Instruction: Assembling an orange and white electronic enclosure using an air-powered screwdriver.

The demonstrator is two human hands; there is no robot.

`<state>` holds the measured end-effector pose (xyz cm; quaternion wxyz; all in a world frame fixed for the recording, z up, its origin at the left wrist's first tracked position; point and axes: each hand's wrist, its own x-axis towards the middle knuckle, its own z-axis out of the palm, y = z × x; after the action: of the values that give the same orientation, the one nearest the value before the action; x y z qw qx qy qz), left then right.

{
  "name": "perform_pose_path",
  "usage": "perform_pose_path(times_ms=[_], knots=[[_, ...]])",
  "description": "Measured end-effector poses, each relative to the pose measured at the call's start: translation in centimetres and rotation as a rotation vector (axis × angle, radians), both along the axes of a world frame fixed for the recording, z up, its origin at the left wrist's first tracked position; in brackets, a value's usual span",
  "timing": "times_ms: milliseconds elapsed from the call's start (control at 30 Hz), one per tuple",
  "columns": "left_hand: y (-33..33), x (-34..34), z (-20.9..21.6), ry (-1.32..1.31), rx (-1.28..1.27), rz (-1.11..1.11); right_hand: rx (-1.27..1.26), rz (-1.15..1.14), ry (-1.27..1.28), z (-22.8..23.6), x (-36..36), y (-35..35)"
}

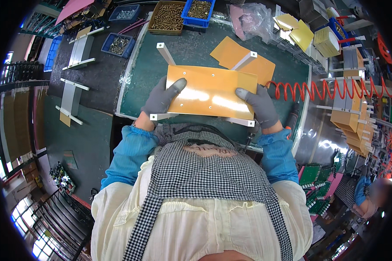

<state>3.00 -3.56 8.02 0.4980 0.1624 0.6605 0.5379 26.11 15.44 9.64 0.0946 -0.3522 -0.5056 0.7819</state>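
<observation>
Both hands, in grey gloves, hold a glossy orange rectangular panel [211, 89] in front of my apron. Several small screw heads dot its face. Pale square bars stick out beyond its long edges, with a dark hole in each visible end. My left hand [161, 96] grips the left edge, thumb on top and fingers hidden beneath. On the opposite edge my right hand [260, 104] holds it the same way. Behind the panel, flat orange sheets [252, 67] lie on the green worktop [143, 74], partly covered by one bar.
A red coiled hose [331, 90] stretches rightward above a dark power screwdriver [293, 116]. Bins of screws, including a blue bin [199, 9] and a brown bin [166, 18], line the back. Similar barred pieces [72, 100] stand left. Another person [363, 195] is at lower right.
</observation>
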Motion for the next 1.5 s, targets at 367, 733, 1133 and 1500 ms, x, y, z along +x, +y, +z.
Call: perform_pose_path(times_ms=[367,733,1133,1500], knots=[[-0.1,0.9,1.5,-0.160,-0.049,0.125,-0.184,-0.032,0.066,-0.2,0.3,-1.5],[0.4,1.0,1.5,-0.106,-0.027,0.136,-0.214,-0.014,0.075,0.5,-0.2,-0.7],[0.1,0.8,0.6,-0.031,-0.032,0.114,-0.068,0.028,0.006,1.0,-0.1,-0.4],[-0.2,0.7,0.2,-0.083,0.050,0.091,0.847,-0.036,-0.146,6.5,0.4,0.8]])
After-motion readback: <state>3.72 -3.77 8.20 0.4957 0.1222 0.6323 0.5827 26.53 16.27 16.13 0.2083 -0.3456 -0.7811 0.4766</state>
